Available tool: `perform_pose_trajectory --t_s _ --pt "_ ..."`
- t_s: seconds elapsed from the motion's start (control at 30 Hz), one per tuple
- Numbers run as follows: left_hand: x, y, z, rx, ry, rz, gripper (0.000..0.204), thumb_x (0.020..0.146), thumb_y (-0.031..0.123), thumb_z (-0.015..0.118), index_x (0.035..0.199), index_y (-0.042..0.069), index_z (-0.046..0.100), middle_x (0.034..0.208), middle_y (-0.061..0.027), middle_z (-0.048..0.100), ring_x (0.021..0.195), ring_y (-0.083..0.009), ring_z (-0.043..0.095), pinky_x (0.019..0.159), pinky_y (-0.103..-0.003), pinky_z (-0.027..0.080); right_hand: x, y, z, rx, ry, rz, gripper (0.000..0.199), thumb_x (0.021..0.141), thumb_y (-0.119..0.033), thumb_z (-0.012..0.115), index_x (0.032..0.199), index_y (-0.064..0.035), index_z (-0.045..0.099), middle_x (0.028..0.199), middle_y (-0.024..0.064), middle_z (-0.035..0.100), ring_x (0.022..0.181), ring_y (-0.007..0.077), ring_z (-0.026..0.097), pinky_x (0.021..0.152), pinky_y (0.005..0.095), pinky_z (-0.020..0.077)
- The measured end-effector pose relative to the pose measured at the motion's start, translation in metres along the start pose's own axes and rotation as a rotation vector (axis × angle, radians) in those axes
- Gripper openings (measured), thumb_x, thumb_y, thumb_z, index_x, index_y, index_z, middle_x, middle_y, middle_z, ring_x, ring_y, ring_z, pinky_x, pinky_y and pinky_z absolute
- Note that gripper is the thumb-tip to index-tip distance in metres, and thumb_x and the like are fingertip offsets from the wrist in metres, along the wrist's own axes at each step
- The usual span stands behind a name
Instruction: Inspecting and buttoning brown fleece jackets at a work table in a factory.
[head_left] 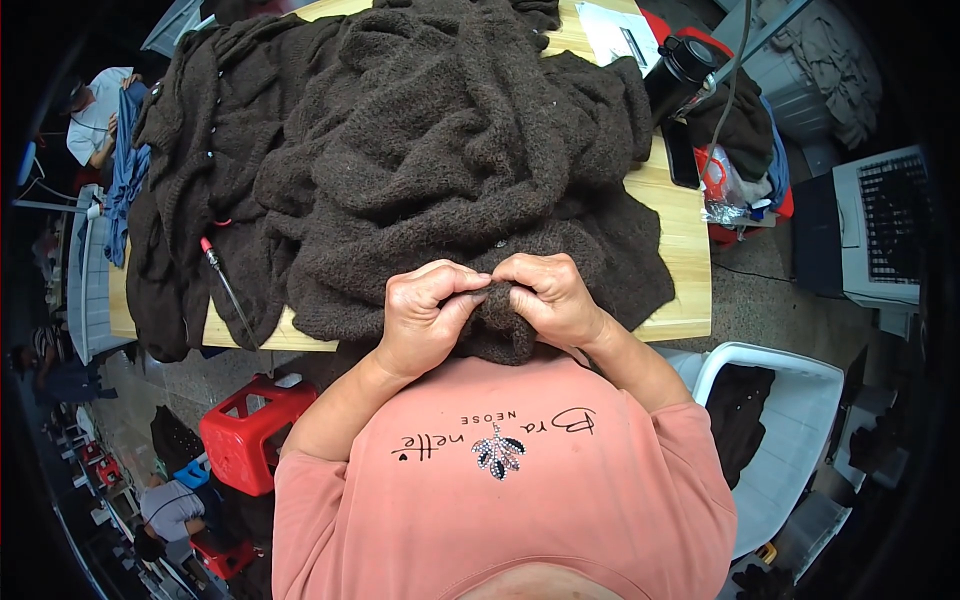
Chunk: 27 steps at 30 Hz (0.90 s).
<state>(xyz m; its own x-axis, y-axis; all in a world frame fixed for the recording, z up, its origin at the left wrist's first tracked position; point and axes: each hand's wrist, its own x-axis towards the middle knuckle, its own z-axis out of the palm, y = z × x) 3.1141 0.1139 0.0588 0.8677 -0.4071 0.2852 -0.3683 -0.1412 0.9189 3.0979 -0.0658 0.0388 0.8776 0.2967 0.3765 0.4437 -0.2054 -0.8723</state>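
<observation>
A large heap of dark brown knitted garments [420,150] covers most of the wooden table [685,250] in front of me. At the heap's near edge, close to my chest, my left hand [430,305] and my right hand [550,295] meet with thumbs and forefingers pinched. Both are closed on the brown knit fabric, whose edge runs between the fingertips and hangs down below them. Whether something small is also held in the fingertips is too fine to tell. On the fabric to the left lies a thin pointed tool with a red end [212,255].
At the table's right side stand a black flask [680,75] and a dark phone [681,155]; a paper sheet [615,35] lies beyond. A white bin [800,440] with dark cloth sits at my right, a red stool [245,430] at my left. Other people work at far left.
</observation>
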Motion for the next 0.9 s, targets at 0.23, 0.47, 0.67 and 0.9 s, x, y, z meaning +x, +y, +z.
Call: perform_pose_trajectory --t_s 0.23,0.47,0.67,0.9 --pt "0.001 0.004 0.002 0.137 0.067 0.132 0.014 0.068 -0.012 0.064 0.079 -0.002 0.064 0.074 -0.0122 0.064 0.065 -0.02 0.063 0.058 -0.025 0.05 -0.005 -0.005 0.012 -0.106 0.154 -0.078 0.015 0.063 0.009 0.055 0.076 0.0019 0.057 0.066 0.0128 0.057 0.055 0.0255 0.057 0.05 0.0314 0.0442" --pt "-0.002 0.003 0.007 0.24 0.185 0.313 0.018 0.066 -0.014 0.063 0.08 -0.002 0.062 0.071 -0.0121 0.061 0.061 -0.0218 0.061 0.052 -0.026 0.049 -0.005 -0.009 0.02 -0.207 0.241 -0.203 0.016 0.059 0.008 0.056 0.074 0.0025 0.055 0.057 0.0108 0.05 0.046 0.0246 0.051 0.043 0.0324 0.0404" --pt "0.003 0.001 0.012 0.373 0.251 0.41 0.021 0.062 -0.017 0.059 0.078 -0.002 0.059 0.07 -0.0127 0.06 0.061 -0.0243 0.061 0.052 -0.028 0.05 0.0 -0.012 0.019 -0.397 0.239 -0.371 0.021 0.053 0.007 0.057 0.074 0.003 0.054 0.054 0.0096 0.045 0.042 0.0246 0.048 0.041 0.0337 0.0391" --pt "-0.013 0.003 -0.001 0.486 0.07 0.228 0.018 0.06 -0.008 0.058 0.075 0.0 0.058 0.068 -0.012 0.06 0.06 -0.0259 0.061 0.053 -0.03 0.049 -0.008 0.012 -0.002 -0.545 0.405 -0.349 0.032 0.055 0.01 0.051 0.086 0.0054 0.055 0.067 0.0157 0.055 0.053 0.0293 0.056 0.05 0.0352 0.0466"
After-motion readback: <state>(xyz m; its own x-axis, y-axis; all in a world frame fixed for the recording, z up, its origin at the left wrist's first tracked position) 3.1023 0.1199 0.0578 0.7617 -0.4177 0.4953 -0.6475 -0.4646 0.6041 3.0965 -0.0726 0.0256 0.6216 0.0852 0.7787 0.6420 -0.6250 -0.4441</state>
